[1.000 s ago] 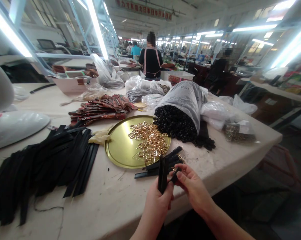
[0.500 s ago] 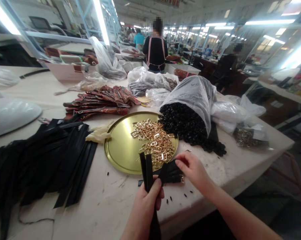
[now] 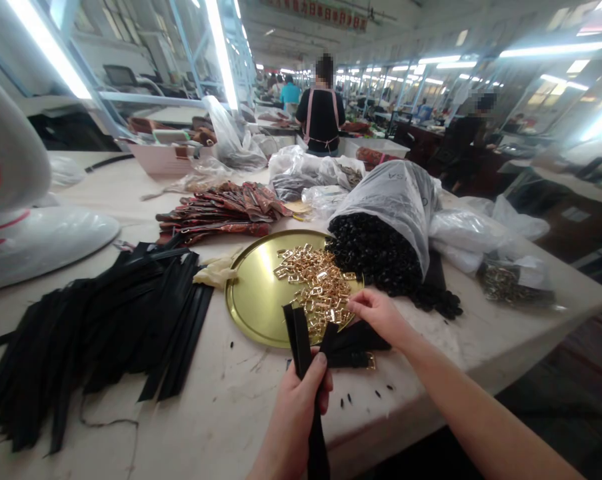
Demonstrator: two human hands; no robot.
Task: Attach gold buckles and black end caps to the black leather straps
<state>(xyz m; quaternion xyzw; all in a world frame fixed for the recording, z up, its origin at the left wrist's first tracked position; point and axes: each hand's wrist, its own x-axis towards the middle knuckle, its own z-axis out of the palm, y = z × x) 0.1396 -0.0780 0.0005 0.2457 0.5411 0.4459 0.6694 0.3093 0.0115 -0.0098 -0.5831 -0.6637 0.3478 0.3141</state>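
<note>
My left hand (image 3: 305,393) is closed around a folded black strap (image 3: 298,333), whose ends stick up above the thumb and whose length hangs below the fist. My right hand (image 3: 375,313) is over the right rim of a round gold tray (image 3: 251,293), thumb and fingers pinched at the edge of a heap of gold buckles (image 3: 321,277). Whether a buckle is between those fingertips cannot be made out. Between the two hands, more black straps (image 3: 355,340) lie by the tray's near edge, one with a gold buckle (image 3: 371,361) at its end.
Left of the tray is a big pile of black straps (image 3: 105,320). Behind it are folded reddish pieces (image 3: 221,210). Small black rings (image 3: 375,247) spill from a plastic bag (image 3: 395,193). A white device (image 3: 41,233) stands at far left. A person (image 3: 322,110) stands beyond the table.
My right hand has left the black straps and moved up to the buckles on the tray. The left hand keeps its hold on the strap. The view has shifted slightly left.
</note>
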